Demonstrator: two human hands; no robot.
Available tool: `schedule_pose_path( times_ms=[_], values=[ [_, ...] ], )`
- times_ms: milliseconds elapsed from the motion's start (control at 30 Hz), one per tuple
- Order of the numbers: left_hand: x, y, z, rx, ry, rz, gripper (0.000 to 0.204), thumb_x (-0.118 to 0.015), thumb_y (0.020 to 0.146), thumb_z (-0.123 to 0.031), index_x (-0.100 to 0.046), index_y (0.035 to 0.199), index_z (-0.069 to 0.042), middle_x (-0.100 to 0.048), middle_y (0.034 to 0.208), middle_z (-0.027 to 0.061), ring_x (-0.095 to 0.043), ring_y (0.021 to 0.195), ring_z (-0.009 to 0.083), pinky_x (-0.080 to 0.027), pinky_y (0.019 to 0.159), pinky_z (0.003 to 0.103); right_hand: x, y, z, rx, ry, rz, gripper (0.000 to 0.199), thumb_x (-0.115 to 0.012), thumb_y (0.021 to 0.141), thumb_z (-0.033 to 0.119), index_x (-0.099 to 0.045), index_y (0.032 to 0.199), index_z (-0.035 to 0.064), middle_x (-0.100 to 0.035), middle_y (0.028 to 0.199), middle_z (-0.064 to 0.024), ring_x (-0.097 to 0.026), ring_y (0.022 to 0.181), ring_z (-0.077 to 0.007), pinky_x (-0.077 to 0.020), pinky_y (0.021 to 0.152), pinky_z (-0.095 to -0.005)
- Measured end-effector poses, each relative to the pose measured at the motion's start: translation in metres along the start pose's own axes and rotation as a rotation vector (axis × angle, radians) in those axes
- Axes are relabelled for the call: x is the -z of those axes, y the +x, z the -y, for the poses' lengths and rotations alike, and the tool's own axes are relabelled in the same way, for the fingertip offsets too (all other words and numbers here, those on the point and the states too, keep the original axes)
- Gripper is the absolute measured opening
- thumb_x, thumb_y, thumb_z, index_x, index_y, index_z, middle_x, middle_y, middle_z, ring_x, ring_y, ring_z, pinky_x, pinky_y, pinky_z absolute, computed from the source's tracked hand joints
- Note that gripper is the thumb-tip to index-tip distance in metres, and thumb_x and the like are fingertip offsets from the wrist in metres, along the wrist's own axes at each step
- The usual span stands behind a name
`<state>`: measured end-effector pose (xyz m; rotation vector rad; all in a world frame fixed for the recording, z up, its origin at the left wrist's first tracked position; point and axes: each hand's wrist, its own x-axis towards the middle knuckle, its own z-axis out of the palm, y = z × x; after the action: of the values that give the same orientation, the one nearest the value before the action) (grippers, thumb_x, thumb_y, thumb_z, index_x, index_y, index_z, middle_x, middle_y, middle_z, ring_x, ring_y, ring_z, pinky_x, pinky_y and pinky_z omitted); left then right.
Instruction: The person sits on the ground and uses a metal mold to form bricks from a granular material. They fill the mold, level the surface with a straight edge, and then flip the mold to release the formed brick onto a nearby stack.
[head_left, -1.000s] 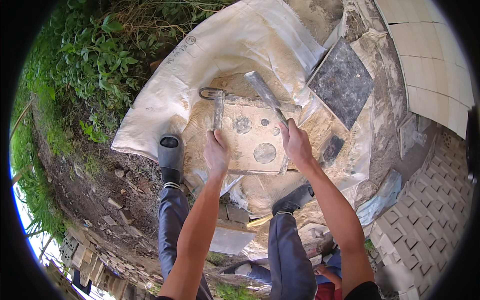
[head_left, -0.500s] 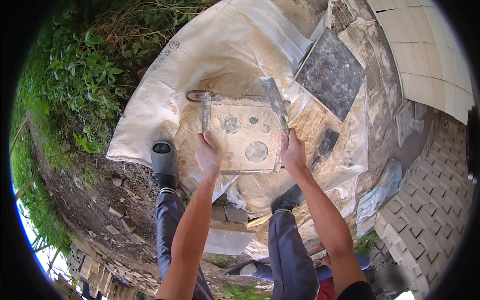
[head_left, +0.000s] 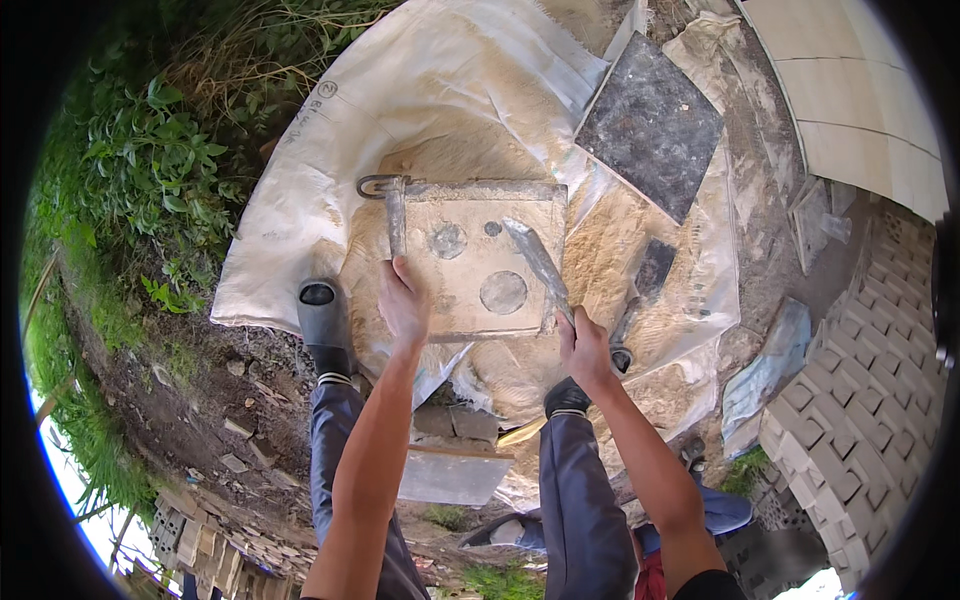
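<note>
Between my feet sits a square mould frame (head_left: 485,190), its inside filled level with pale, sandy mix. Several dark round discs show in the mix, the largest a grey disc (head_left: 503,293). My left hand (head_left: 404,303) is closed on the frame's left side, at the near end of a flat metal bar (head_left: 396,222). In my right hand (head_left: 588,348) is a trowel (head_left: 537,258) with a long, narrow blade, gripped by its handle at the frame's near right corner. Its blade slants up and left over the mix; whether it touches cannot be told.
A white sheet (head_left: 275,235) strewn with sandy powder lies under the mould. On its right are a dark square board (head_left: 650,130) and a smaller dark trowel-like tool (head_left: 655,268). Patterned blocks (head_left: 850,400) are stacked at right. Another person's leg (head_left: 720,510) shows behind mine.
The trowel has swung from standing over the right rim to slanting left across the mix. My right hand has moved slightly nearer to me; my left hand stays at the frame's left side.
</note>
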<state>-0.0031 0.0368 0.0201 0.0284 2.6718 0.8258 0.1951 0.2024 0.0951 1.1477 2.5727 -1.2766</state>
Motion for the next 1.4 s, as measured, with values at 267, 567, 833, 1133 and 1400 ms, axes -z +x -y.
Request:
schedule_pose_path(
  times_ms=[267,567,833,1133,1400],
  values=[
    [0.016,0.003,0.021,-0.038,-0.399,0.179,0.042,-0.035,0.1,-0.037,-0.052,0.091,0.001,-0.045,0.067,0.0072,-0.043,0.064,0.0165,-0.036,0.059,0.034,-0.038,-0.008,0.051,0.12,0.222,0.085,0.012,-0.055,0.091,0.013,-0.052,0.092,0.0009,-0.057,0.066,-0.0224,-0.059,0.059,-0.0397,-0.0423,0.047,-0.0436],
    [0.039,-0.057,0.074,0.215,-0.595,0.32,0.022,-0.055,0.094,-0.024,-0.058,0.093,-0.002,-0.046,0.07,-0.0035,-0.04,0.067,0.0068,-0.035,0.061,0.026,-0.07,0.018,0.089,0.389,-0.063,0.185,0.015,-0.056,0.09,0.017,-0.049,0.092,0.0035,-0.059,0.067,-0.0146,-0.062,0.056,-0.0334,-0.0493,0.044,-0.0398],
    [0.032,-0.066,0.073,0.266,-0.706,0.264,0.022,-0.057,0.093,-0.023,-0.057,0.094,-0.002,-0.05,0.074,-0.0047,-0.043,0.068,0.003,-0.035,0.061,0.019,-0.058,0.055,0.07,0.559,-0.349,0.363,0.022,-0.059,0.089,0.023,-0.047,0.09,0.0043,-0.06,0.065,-0.0125,-0.06,0.051,-0.0326,-0.0459,0.041,-0.0401],
    [0.027,-0.067,0.085,0.348,-0.823,0.292,0.02,-0.056,0.094,-0.024,-0.059,0.097,-0.005,-0.053,0.078,-0.0057,-0.045,0.069,0.0037,-0.037,0.062,0.021,-0.054,0.054,0.064,0.535,-0.325,0.432,0.022,-0.057,0.091,0.022,-0.048,0.095,0.003,-0.058,0.06,-0.0136,-0.059,0.05,-0.0316,-0.0462,0.041,-0.0403],
    [0.065,-0.037,0.09,0.522,-0.98,0.462,0.032,-0.052,0.095,-0.029,-0.056,0.118,-0.006,-0.062,0.11,0.0046,-0.055,0.103,0.0118,-0.042,0.091,0.03,-0.047,-0.001,0.063,0.413,-0.153,0.426,0.025,-0.057,0.09,0.028,-0.052,0.089,0.0039,-0.057,0.056,-0.0143,-0.06,0.05,-0.0311,-0.0442,0.039,-0.0401]
  ],
)
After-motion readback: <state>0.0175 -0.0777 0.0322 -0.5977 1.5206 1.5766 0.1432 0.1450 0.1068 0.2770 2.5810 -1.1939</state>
